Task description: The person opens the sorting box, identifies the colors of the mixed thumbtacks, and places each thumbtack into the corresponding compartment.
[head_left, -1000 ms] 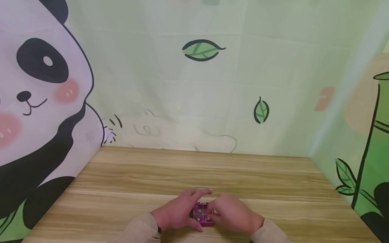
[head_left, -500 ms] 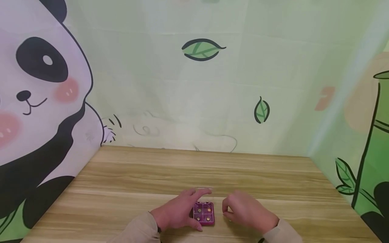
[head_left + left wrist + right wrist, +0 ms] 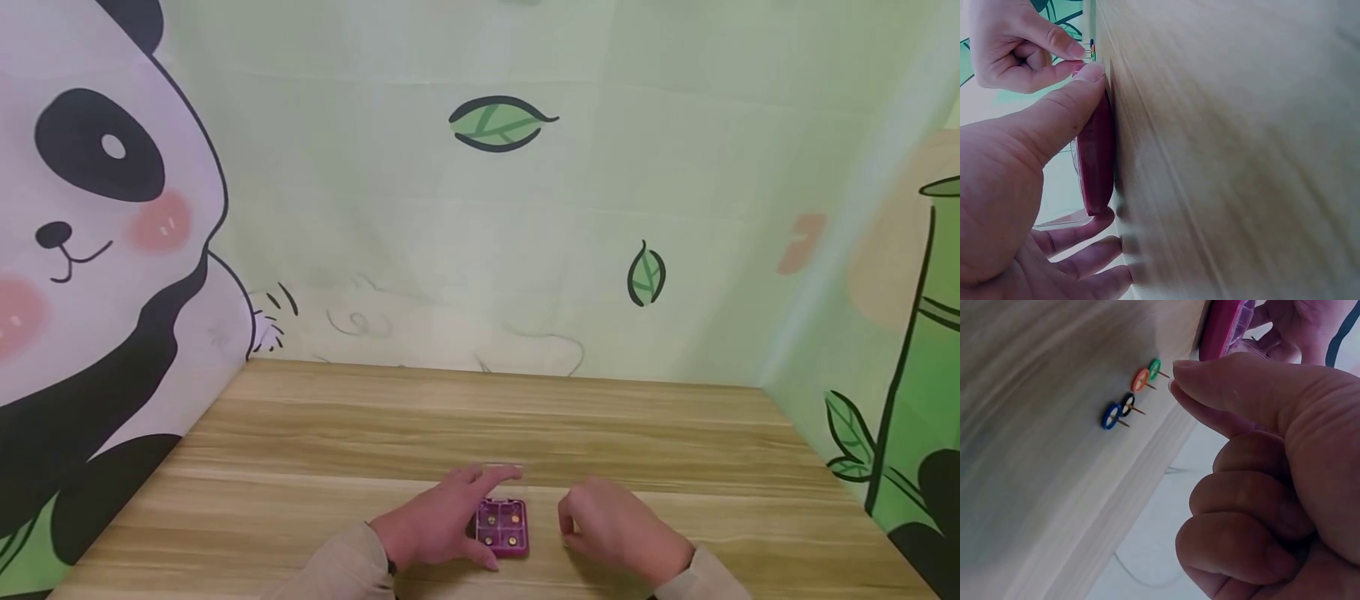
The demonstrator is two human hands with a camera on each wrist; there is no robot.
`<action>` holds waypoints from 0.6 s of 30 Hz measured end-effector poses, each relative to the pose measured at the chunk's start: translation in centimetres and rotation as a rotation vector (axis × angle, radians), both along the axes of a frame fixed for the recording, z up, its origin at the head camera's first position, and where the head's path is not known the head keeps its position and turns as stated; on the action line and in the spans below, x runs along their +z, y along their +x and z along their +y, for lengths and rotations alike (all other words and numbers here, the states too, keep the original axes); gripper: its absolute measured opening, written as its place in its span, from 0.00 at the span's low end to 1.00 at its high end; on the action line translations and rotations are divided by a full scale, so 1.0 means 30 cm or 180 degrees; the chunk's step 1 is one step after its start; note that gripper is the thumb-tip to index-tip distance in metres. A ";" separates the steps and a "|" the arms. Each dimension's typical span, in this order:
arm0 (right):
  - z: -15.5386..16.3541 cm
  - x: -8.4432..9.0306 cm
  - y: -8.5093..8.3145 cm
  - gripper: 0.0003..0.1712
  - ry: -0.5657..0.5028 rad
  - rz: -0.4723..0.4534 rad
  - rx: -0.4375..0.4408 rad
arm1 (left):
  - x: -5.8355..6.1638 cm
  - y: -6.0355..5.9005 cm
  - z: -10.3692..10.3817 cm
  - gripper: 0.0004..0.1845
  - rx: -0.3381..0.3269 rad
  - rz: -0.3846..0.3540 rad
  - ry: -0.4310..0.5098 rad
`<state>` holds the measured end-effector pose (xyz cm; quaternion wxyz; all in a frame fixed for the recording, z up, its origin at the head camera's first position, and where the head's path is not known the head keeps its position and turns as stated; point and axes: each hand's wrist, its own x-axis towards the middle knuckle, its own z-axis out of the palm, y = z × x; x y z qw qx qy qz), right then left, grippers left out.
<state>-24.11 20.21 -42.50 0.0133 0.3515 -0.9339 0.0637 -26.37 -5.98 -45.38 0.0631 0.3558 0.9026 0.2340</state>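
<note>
A small purple box (image 3: 504,527) with four compartments, a small round piece in each, lies on the wooden table (image 3: 480,417) near its front edge. My left hand (image 3: 435,525) grips it, thumb (image 3: 1079,87) on one side and fingers on the other; its clear lid (image 3: 1054,219) stands open. My right hand (image 3: 615,525) rests just right of the box with its fingers curled. Its thumb and forefinger tips (image 3: 1175,378) meet beside the point of a green pushpin (image 3: 1155,367), whose whole needle still shows.
Several pushpins stand head-down in a row by the right hand: green, then orange (image 3: 1140,380), black (image 3: 1127,403) and blue (image 3: 1110,415). Printed panda and bamboo walls (image 3: 480,250) close the table at the back and on both sides.
My right hand has left the box, moved right and settled by the pushpins. The left hand and the box have not moved.
</note>
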 end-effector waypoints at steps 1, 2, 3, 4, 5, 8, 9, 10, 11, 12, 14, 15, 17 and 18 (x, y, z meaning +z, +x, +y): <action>0.000 -0.003 0.000 0.08 -0.0022 -0.0005 0.0003 | 0.000 0.000 0.000 0.58 0.0002 -0.0004 -0.0001; 0.000 -0.007 -0.002 0.08 -0.0036 -0.0006 0.0006 | 0.001 0.001 0.000 0.58 0.0004 -0.0008 0.0002; -0.001 -0.010 -0.002 0.09 -0.0050 0.0007 0.0010 | 0.001 0.001 0.000 0.58 0.0003 -0.0010 0.0001; -0.002 -0.012 -0.002 0.09 -0.0064 0.0024 0.0019 | 0.001 0.002 0.000 0.58 0.0004 -0.0007 0.0002; -0.003 -0.015 -0.003 0.10 -0.0071 0.0039 0.0023 | 0.002 0.002 0.000 0.58 0.0001 -0.0003 0.0001; -0.006 -0.019 -0.001 0.12 -0.0078 0.0063 0.0015 | 0.004 0.003 0.001 0.58 0.0001 -0.0010 0.0002; -0.007 -0.020 0.000 0.12 -0.0074 0.0069 0.0006 | 0.005 0.003 0.002 0.58 0.0004 -0.0021 0.0000; -0.008 -0.021 0.001 0.13 -0.0066 0.0060 -0.0005 | 0.006 0.004 0.003 0.58 0.0010 -0.0033 -0.0003; -0.009 -0.022 0.001 0.13 -0.0060 0.0050 -0.0018 | 0.007 0.004 0.003 0.58 0.0014 -0.0046 -0.0003; -0.010 -0.023 0.002 0.13 -0.0051 0.0044 -0.0029 | 0.008 0.004 0.003 0.58 0.0020 -0.0058 -0.0003; -0.009 -0.026 0.002 0.14 -0.0044 -0.0004 -0.0060 | 0.007 0.004 0.003 0.58 0.0028 -0.0069 -0.0006; -0.010 -0.026 0.000 0.15 -0.0043 -0.0028 -0.0072 | 0.007 0.004 0.003 0.58 0.0029 -0.0070 -0.0006; -0.008 -0.026 -0.002 0.15 -0.0083 -0.0089 -0.0092 | 0.006 0.004 0.001 0.58 0.0031 -0.0064 -0.0006; -0.008 -0.024 -0.002 0.14 -0.0115 -0.0138 -0.0110 | 0.006 0.004 0.000 0.58 0.0031 -0.0063 -0.0008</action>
